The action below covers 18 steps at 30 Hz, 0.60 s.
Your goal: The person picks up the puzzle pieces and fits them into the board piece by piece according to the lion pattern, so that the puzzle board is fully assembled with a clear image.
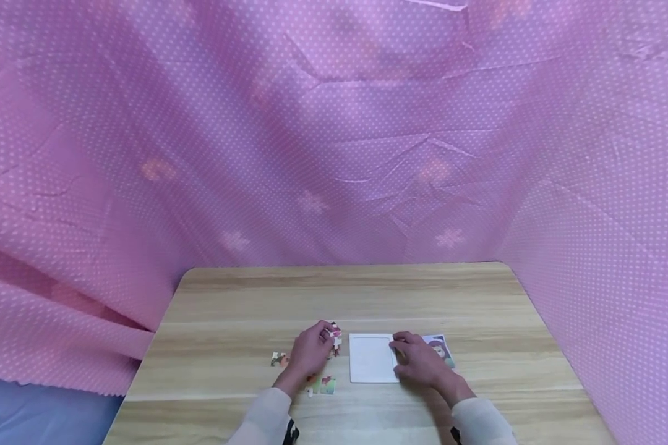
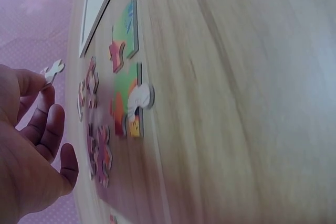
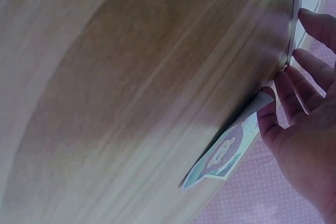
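Note:
My left hand [image 1: 312,351] pinches a small jigsaw piece [image 2: 54,70] between thumb and forefinger, raised off the table, its other fingers loosely bent. Below and around that hand lie several loose jigsaw pieces [image 2: 126,98] with green, red and orange print. Right of them sits a white puzzle tray [image 1: 372,360] with a raised rim and bare white inside. My right hand [image 1: 420,361] rests its fingertips on the tray's right edge, fingers slightly bent. Under its outer side lies a picture card [image 3: 228,153] showing a cartoon animal face; the card's near corner curls up against the little finger.
A wood-grain table [image 1: 245,303] carries everything. Pink dotted cloth [image 1: 334,154] hangs behind it and along both sides. One jigsaw piece [image 1: 279,358] lies apart, left of the left hand.

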{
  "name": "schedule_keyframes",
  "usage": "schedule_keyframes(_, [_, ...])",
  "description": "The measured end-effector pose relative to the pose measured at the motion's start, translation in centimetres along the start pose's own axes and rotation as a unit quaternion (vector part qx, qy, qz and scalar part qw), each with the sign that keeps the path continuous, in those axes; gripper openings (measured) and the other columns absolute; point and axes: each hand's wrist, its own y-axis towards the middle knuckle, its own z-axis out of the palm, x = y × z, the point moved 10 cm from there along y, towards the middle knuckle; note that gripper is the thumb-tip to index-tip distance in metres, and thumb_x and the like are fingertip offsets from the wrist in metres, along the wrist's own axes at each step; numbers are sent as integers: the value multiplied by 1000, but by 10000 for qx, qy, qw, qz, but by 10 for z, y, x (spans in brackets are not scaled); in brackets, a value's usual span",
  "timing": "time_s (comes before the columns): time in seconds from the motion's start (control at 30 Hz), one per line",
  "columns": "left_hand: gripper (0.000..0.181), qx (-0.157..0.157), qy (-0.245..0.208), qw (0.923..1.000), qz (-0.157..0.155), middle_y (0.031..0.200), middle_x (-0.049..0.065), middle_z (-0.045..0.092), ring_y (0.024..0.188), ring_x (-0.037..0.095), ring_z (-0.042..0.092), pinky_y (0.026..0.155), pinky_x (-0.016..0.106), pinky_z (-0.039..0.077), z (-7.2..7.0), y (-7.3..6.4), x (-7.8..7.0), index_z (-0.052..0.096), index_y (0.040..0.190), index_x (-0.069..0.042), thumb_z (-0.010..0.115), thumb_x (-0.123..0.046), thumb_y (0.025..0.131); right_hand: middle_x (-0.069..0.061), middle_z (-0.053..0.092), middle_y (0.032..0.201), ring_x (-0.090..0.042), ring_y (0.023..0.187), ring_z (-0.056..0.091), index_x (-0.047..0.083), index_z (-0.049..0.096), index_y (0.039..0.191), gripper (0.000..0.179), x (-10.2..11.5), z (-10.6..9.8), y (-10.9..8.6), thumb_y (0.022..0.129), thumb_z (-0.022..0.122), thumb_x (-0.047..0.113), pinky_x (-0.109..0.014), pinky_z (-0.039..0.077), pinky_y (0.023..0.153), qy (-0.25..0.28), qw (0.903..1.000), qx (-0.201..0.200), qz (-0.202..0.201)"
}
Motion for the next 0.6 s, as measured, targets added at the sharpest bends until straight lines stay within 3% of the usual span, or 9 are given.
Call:
schedule_keyframes(0.3, [14, 170, -26, 9999, 5, 82, -11, 61, 64, 9, 55, 58, 26, 45, 18, -4, -3, 62, 106, -29, 60, -26, 93, -9, 51, 140, -33, 127, 49, 9, 62, 127, 58, 1, 1, -7, 73, 76, 25, -50, 41, 104, 48, 10000, -84, 20])
schedule_keyframes(0.6, [11, -9, 423, 9991, 50, 76, -14, 57, 61, 7, 50, 59, 29, 37, 28, -7, -8, 62, 100, -33, 61, -28, 91, -11, 52, 140, -34, 126, 50, 8, 62, 127, 58, 7, 0, -15, 73, 76, 24, -50, 42, 103, -59, 9999, -135, -62])
